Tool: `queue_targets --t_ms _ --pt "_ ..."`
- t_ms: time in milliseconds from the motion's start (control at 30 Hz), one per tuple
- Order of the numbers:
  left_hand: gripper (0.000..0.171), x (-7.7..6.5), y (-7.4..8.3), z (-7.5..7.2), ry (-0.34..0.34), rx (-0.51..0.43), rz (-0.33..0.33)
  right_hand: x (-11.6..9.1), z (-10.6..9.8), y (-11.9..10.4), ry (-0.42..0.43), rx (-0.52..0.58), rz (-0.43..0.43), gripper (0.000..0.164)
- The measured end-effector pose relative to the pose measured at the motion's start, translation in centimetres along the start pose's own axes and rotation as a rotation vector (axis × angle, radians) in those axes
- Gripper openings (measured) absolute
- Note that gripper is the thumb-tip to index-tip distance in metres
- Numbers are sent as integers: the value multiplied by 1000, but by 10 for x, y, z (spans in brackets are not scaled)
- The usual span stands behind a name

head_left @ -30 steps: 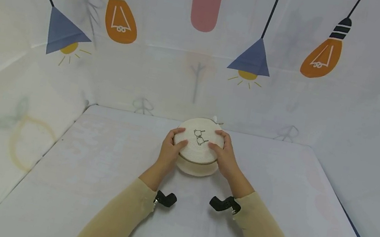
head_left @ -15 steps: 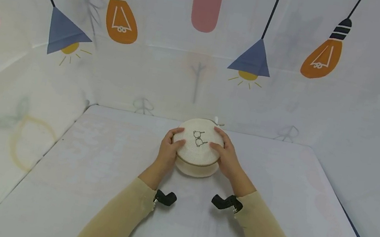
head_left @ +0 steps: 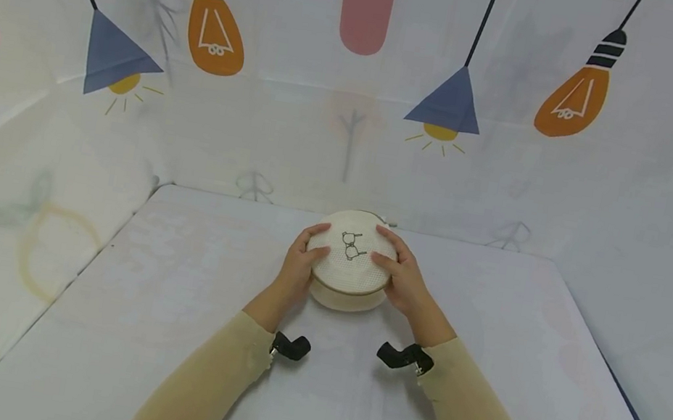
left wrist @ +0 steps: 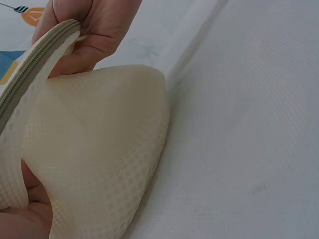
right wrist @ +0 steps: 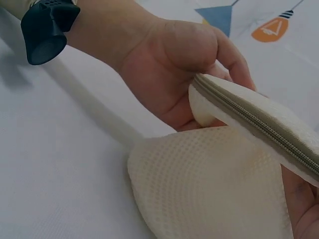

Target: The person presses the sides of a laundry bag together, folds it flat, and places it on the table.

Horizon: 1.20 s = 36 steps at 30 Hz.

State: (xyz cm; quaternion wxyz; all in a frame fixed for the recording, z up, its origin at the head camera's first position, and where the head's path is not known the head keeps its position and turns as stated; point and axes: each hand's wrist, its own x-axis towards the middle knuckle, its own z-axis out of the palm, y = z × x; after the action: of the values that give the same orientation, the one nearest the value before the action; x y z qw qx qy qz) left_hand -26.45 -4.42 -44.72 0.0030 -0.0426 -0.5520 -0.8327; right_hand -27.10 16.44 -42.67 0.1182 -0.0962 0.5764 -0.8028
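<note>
A round cream mesh laundry bag [head_left: 350, 267] stands on the table, two small animal outlines drawn on its flat top. My left hand [head_left: 298, 263] grips its left side and my right hand [head_left: 405, 279] its right, each thumb on the top face. A greenish-grey zip [right wrist: 259, 122] runs around the top's edge; in the wrist views it looks closed along the part that shows. Below it the soft mesh body [left wrist: 109, 134] bulges down onto the cloth. The fingers beneath the top are partly hidden by the bag, and its inside cannot be seen.
A white cloth covers the table [head_left: 172, 331]. White sheets printed with lamps and bulbs form the back wall [head_left: 296, 130] and sides, close behind the bag. A black wrist camera [head_left: 291, 347] sits on the left wrist and another camera [head_left: 405, 357] on the right.
The bag stays in both hands, almost in place. A small white tab at its back right edge has dropped out of sight. The right fingers have shifted slightly left over the top.
</note>
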Motion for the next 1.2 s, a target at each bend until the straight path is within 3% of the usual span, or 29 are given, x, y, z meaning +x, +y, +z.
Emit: queue_targets --t_ms 300,433,767,967,1200 --pt "53 4 2 -7 -49 200 38 2 -3 1 18 42 15 55" --pt "52 6 3 -11 -71 227 62 2 -3 1 6 69 17 51" --pt "53 10 3 -17 -170 140 97 -1 -4 0 -34 131 35 40" --pt "55 7 4 -17 -262 68 41 -1 -7 -1 -48 142 69 41" --pt "54 8 3 -17 -229 60 -25 0 -5 0 -42 74 44 53"
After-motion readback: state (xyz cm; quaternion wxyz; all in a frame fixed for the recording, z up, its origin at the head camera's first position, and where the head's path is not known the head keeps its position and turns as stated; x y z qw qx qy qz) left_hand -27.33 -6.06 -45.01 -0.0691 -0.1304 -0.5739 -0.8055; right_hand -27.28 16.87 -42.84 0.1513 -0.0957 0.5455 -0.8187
